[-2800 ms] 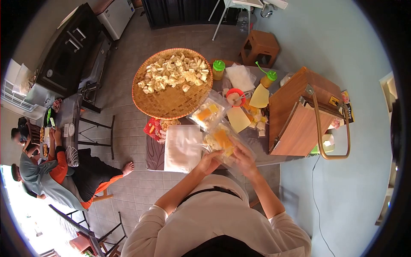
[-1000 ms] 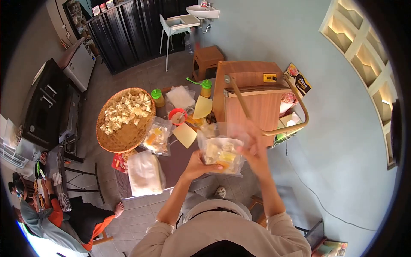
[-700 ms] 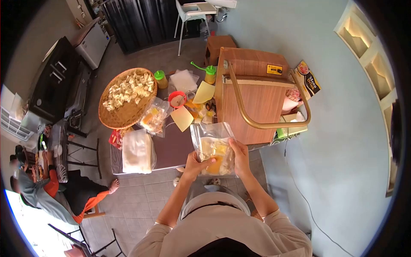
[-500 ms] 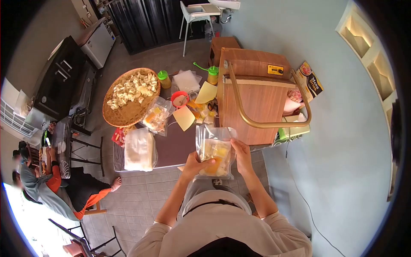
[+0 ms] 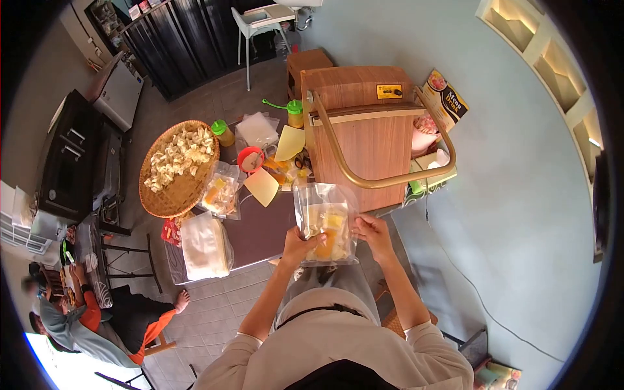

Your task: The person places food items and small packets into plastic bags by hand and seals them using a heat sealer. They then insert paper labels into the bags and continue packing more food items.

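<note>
Over the near edge of the table I hold a clear plastic bag (image 5: 335, 229) upright, with pale pieces and yellow-orange packets inside. My left hand (image 5: 300, 248) is closed on its left side, thumb across the front. On the right edge, my right hand (image 5: 374, 236) has its fingers pinched at the plastic. A second filled bag (image 5: 221, 194) lies on the table beside a stack of flat clear bags (image 5: 205, 246). Behind them is a round woven tray (image 5: 170, 195) of pale, chunky pieces.
A wooden box-shaped machine with a brass-coloured bar (image 5: 364, 146) stands at the right of the table (image 5: 260, 227). Two green-capped bottles (image 5: 222, 133), a red bowl (image 5: 250, 160), scissors (image 5: 301, 160) and yellow paper sheets (image 5: 262, 188) lie behind. A person (image 5: 97, 318) sits far left.
My view has turned, so the table and machine appear farther left. The right hand has slid lower along the bag's right edge, while the left hand keeps its hold.
</note>
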`<state>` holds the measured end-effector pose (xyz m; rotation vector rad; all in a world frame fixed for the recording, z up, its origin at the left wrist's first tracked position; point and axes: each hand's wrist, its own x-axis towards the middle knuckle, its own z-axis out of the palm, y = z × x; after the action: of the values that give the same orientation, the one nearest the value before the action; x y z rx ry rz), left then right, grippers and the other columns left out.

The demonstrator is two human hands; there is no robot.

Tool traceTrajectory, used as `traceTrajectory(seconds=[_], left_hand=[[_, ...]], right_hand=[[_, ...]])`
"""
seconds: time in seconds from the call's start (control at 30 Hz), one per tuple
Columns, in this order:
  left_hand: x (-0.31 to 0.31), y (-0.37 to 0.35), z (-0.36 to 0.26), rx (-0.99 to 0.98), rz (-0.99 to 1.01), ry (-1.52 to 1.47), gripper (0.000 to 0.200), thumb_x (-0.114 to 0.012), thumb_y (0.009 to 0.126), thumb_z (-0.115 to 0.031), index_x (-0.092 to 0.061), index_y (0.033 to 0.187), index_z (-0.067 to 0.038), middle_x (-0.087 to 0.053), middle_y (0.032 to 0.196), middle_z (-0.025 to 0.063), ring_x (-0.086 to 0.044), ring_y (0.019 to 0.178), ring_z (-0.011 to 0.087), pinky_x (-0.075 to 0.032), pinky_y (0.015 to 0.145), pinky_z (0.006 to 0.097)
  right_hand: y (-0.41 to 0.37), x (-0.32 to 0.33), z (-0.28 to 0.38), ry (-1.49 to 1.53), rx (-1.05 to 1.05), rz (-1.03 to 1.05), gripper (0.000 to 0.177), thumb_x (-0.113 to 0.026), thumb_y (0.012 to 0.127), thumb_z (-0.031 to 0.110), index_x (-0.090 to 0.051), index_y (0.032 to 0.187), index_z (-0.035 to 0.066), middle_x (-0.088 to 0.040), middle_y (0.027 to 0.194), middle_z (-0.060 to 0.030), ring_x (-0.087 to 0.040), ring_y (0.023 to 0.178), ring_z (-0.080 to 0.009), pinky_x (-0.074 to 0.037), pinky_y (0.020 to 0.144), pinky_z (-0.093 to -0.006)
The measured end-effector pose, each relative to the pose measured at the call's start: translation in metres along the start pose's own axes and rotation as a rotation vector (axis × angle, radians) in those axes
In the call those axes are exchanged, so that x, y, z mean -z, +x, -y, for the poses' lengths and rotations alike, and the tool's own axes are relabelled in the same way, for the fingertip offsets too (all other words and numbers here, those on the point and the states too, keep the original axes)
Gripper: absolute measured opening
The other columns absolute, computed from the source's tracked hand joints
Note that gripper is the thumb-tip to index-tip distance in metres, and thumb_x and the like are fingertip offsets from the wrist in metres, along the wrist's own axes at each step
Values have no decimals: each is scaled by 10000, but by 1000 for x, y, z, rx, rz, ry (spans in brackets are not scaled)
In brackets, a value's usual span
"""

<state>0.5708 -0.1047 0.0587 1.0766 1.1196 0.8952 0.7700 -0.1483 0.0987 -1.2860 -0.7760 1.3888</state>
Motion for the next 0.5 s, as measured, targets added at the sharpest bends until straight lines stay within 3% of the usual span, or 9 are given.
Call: traceTrajectory(seconds=[0.07, 0.13, 0.17, 0.27, 0.33, 0.37, 0.43, 0.5], left_hand=[[3, 6, 18, -26, -27, 27, 256, -750, 664, -117, -583, 801, 19, -508, 555, -20, -404, 434, 31, -307, 372, 197], [-1, -3, -15, 64, -7, 43, 283, -756, 657, -132, -578, 809, 27, -509, 564, -20, -410, 439, 31, -315, 381, 200], [1, 0, -8, 64, -49, 176, 293, -752, 659, -135, -582, 827, 35, -517, 567, -17, -434, 448, 37, -332, 398, 202], [-4, 8, 10, -26, -30, 131, 300, -753, 657, -137, -580, 825, 41, -534, 590, 3, -452, 460, 45, -335, 398, 206], [-18, -5, -29, 6, 2, 24, 297, -750, 661, -129, -585, 846, 34, -560, 628, 13, -480, 496, 50, -363, 428, 204], [-20, -10, -44, 33, 43, -70, 296, -747, 665, -120, -589, 868, 27, -585, 665, 23, -507, 532, 55, -390, 458, 202], [-14, 1, 8, -9, -22, -21, 301, -744, 666, -106, -591, 892, 21, -603, 712, 29, -530, 581, 61, -415, 503, 205], [-15, 4, 16, -45, -73, 26, 309, -740, 667, -93, -593, 917, 14, -621, 759, 34, -553, 630, 67, -441, 547, 209]], right_hand=[[-5, -4, 8, 14, 26, -34, 326, -552, 858, 234, -542, 1100, 15, -604, 933, -37, -558, 836, -86, -467, 696, -234], [-11, -7, 7, 20, 33, -53, 330, -553, 857, 227, -538, 1106, 12, -608, 914, -36, -563, 811, -85, -468, 694, -231], [-14, -9, 2, -42, 24, -24, 324, -554, 855, 222, -544, 1097, 7, -607, 915, -34, -560, 802, -83, -466, 686, -230], [2, 16, -39, -244, 51, 14, 311, -567, 846, 215, -557, 1068, -3, -604, 906, -26, -557, 797, -75, -465, 675, -225], [9, 32, -44, -397, 66, 42, 306, -579, 839, 215, -564, 1047, -9, -602, 896, -20, -557, 800, -71, -467, 671, -220], [10, 31, -34, -385, 49, 66, 296, -584, 835, 209, -568, 1038, -6, -595, 904, -15, -548, 811, -67, -459, 675, -217], [12, 27, -14, -371, 40, 104, 286, -590, 831, 203, -572, 1029, -4, -589, 913, -9, -540, 821, -64, -451, 679, -215], [14, 20, 8, -103, 61, 249, 278, -620, 808, 179, -575, 1010, -8, -592, 906, -4, -543, 812, -66, -440, 690, -210]])
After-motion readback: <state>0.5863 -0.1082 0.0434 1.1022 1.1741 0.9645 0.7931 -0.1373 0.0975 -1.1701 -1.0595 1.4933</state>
